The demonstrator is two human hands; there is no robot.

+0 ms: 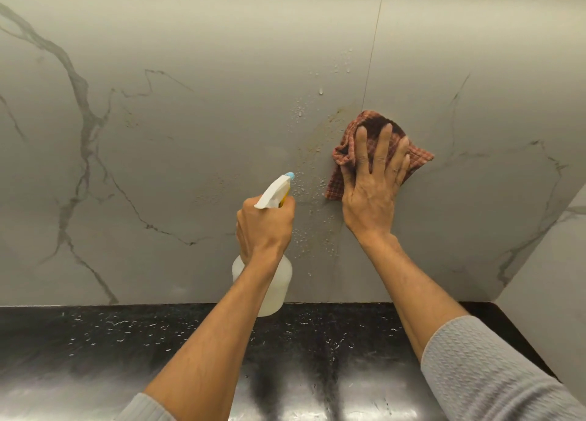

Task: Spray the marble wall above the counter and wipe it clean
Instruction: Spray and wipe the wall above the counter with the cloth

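- A grey marble wall [190, 167] with dark veins filled most of the view, with a thin vertical seam [374, 46] running up from its middle toward 12 o'clock.
- A glossy black speckled counter [95, 341] ran along the wall's foot, from 9 o'clock to 4 o'clock.
- Water droplets [299, 111] dotted the marble near the centre, beside a brownish smear [320, 135].
- The right hand [371, 183] lay flat with fingers spread, pressing a reddish checked cloth [336, 179] against the wall at about 2 o'clock from centre, just right of the smear.
- The left hand [263, 227] was clenched round the neck of a translucent spray bottle [276, 284], at about 6 o'clock from centre.
- The bottle's white trigger head [274, 190] and blue nozzle [290, 176] pointed at the wet marble, close to the cloth's lower edge.
- Grey knit sleeves [482, 373] covered both forearms at 5 and 7 o'clock.
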